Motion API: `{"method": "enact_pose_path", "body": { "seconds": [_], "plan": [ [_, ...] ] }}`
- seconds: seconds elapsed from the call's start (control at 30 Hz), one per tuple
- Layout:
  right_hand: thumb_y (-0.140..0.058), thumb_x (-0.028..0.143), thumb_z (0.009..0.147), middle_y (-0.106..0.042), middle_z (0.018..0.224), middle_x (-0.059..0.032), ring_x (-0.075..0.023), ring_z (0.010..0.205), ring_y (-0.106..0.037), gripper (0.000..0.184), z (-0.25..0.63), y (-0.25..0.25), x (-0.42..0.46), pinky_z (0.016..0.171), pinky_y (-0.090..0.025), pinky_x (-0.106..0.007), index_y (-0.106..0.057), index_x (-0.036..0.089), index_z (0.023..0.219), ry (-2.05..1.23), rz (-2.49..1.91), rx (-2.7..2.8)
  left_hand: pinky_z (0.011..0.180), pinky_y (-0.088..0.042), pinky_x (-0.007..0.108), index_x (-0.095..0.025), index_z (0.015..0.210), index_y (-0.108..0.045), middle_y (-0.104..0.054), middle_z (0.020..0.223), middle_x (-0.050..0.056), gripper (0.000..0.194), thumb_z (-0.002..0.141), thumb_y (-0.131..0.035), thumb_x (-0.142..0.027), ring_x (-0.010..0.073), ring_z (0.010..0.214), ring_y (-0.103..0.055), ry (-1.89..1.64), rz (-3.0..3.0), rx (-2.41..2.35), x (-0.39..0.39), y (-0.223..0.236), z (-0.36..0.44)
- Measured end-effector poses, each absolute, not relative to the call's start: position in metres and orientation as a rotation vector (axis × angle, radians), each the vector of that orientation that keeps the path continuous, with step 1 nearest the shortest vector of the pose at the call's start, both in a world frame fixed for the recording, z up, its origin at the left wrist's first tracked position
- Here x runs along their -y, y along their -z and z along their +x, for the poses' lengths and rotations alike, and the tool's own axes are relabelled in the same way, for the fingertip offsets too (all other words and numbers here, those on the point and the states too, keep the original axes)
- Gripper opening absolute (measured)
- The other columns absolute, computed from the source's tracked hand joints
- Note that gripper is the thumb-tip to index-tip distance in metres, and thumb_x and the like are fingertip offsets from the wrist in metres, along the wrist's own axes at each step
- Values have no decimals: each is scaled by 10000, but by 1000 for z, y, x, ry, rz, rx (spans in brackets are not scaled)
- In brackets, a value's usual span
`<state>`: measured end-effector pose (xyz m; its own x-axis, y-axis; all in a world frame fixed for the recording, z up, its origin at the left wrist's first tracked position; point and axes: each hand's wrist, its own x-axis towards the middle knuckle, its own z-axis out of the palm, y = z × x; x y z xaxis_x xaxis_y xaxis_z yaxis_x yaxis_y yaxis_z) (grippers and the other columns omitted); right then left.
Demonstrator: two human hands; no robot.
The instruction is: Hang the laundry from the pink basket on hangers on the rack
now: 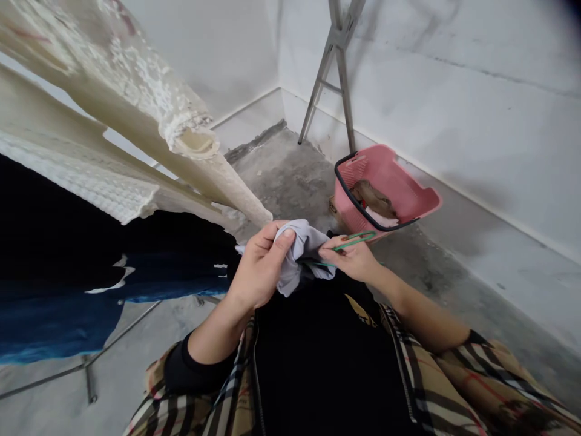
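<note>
My left hand [259, 266] grips a bunched pale grey cloth [303, 257] at its left side, with the fingers closed over the fabric. My right hand [350, 257] pinches a thin green tool [354, 240], possibly plastic tweezers, whose tips I cannot clearly see. That hand sits against the cloth's right side. A dark garment edge shows under the cloth, and part of the cloth is hidden behind my fingers.
Cream lace-trimmed garments [131, 109] and a dark blue garment [86, 290] hang at the left. A pink plastic basket [385, 188] holding something brown sits on the concrete floor [290, 175] beyond my hands. A metal stepladder [331, 72] stands by the white wall.
</note>
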<state>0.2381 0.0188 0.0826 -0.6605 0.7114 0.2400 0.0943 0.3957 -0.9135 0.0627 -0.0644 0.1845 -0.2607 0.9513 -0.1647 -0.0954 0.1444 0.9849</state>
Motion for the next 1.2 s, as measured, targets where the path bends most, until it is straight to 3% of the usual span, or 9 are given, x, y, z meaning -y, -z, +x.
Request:
{"method": "enact_pose_path", "body": {
  "seconds": [0.13,0.3,0.43,0.53,0.67,0.73,0.87,1.03,1.2],
  "plan": [
    [-583,448,867,-716,710,-39,-153,622,-637,303,235,-87,-26,588,-508,-273,-723,203,758,-1176,-747,1825,871,-448,321,-273,1060,-735,-741,1034,45,232,865,-620,-325,214,926,-625,-1064,1807,-1877,69,-186,49],
    [-571,559,833,-700,659,-44,-154,566,-613,384,240,-109,-40,538,-501,-279,-729,223,737,-1106,-756,1771,879,-401,404,-393,1214,-650,-667,1260,-3,356,882,-596,-276,255,997,-578,-645,2523,-2114,68,-214,42],
    [-577,604,813,-681,647,-40,-146,547,-593,413,240,-127,-55,517,-479,-280,-715,231,702,-1001,-698,1790,939,-357,468,-405,1192,-658,-729,990,43,319,912,-544,-303,285,1029,-574,-449,2636,-2068,61,-240,42],
    [-627,584,790,-654,671,-29,-149,577,-588,358,240,-133,-66,547,-488,-292,-717,238,771,-903,-685,1831,753,-432,337,-361,1135,-697,-683,754,44,283,922,-515,-327,218,819,-608,-369,2612,-2016,55,-243,39],
    [-659,499,789,-640,972,-83,-233,930,-608,322,240,-121,-60,801,-521,-394,-678,257,1002,-615,-838,1709,622,-406,245,-338,1124,-709,-691,763,24,272,876,-600,-364,173,726,-615,-588,2402,-2095,58,-234,31],
    [-610,433,834,-622,917,-81,-230,920,-594,195,238,-103,-44,805,-508,-396,-641,254,905,-571,-865,1592,626,-404,235,-336,1130,-709,-699,784,19,289,850,-642,-351,173,746,-626,-726,2302,-2175,63,-232,27],
    [-565,449,862,-561,659,-20,-171,643,-551,277,224,-54,-5,643,-471,-326,-526,233,695,-953,-903,1855,669,-423,236,-338,1180,-683,-710,832,3,341,841,-664,-324,166,764,-632,-898,2245,-2251,71,-238,22],
    [-613,442,812,-657,1045,-118,-265,954,-603,342,204,-11,-2,855,-452,-401,-609,170,1020,-1275,-1265,1986,700,-458,218,-302,1220,-655,-724,912,-4,374,851,-661,-241,127,756,-636,-908,2360,-2153,77,-245,23],
    [-620,335,796,-704,991,-50,-196,906,-631,306,214,-6,-35,813,-475,-300,-669,175,1052,-1715,-1096,1887,735,-503,195,-308,1176,-674,-743,958,-30,363,832,-679,-192,114,796,-665,-1007,2313,-2057,82,-242,17]
  ]
}}
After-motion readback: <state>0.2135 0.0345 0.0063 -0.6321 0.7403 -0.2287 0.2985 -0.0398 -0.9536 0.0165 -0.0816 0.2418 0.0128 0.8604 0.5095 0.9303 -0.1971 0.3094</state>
